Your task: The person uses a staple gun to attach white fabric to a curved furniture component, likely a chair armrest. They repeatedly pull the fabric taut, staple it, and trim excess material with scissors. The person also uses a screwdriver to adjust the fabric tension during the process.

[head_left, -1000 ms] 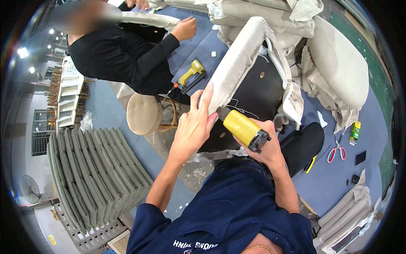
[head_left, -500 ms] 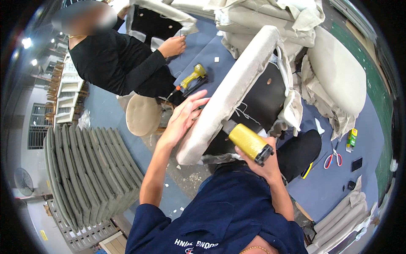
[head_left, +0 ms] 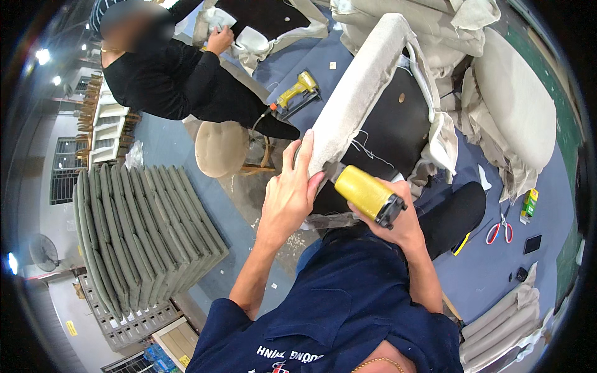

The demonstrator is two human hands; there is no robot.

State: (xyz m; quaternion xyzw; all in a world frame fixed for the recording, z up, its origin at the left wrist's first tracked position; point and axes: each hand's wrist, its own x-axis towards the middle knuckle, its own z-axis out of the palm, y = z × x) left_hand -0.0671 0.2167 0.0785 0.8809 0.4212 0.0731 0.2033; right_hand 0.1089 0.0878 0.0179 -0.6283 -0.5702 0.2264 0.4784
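An upholstered seat panel point(head_left: 354, 102) in beige fabric stands tilted across my lap, its black backing point(head_left: 392, 133) facing me and loose threads hanging from the fabric edge. My left hand point(head_left: 289, 186) grips the near end of its padded beige border, fingers over the outside and thumb at the inner edge. In my right hand point(head_left: 401, 214) is a yellow pneumatic staple gun point(head_left: 364, 189). Its nose meets the fabric edge close to my left thumb; whether it presses firmly I cannot tell. The gun's handle is mostly hidden by my fingers.
Across from me, a person in black point(head_left: 180, 81) handles another seat panel point(head_left: 261, 18). A second staple gun point(head_left: 297, 90) lies on the blue surface. Red-handled scissors point(head_left: 499, 231) and a phone point(head_left: 532, 244) lie right. Stacked grey-green cushions point(head_left: 143, 236) stand left; beige covers point(head_left: 404, 25) pile up behind.
My left hand has closed onto the panel's border and come nearer the staple gun's nose. The other person's hand has shifted left and farther off. The whole view has shifted slightly.
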